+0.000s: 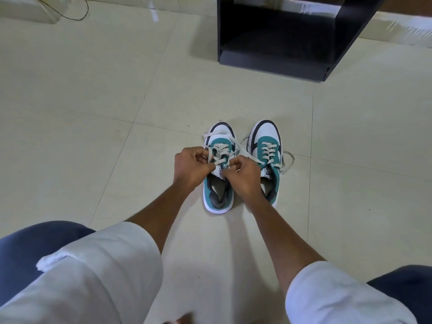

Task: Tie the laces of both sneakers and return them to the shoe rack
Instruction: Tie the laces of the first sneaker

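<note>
Now, left hand (190, 166): fingers pinched on a lace loop of the left sneaker (218, 174).
Right hand (243, 175): closed on the other lace, over the tongue.
Right sneaker (266, 157): just beside, laces loose on the floor tiles (93, 94).
Shoe rack (280, 38): well apart, beyond both toes.

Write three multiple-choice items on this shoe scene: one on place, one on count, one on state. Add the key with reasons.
1. Where do the sneakers stand? A on the rack; B on the tiled floor; C on a lap.
2. How many sneakers show? A one; B two; C three.
3. The right sneaker's laces are: A loose; B bowed; C removed.

Key: B, both sit on the floor, short of the black rack. B, a left sneaker and a right sneaker. A, its ends trail on the tiles while the left hand and right hand work the other's laces.
</note>
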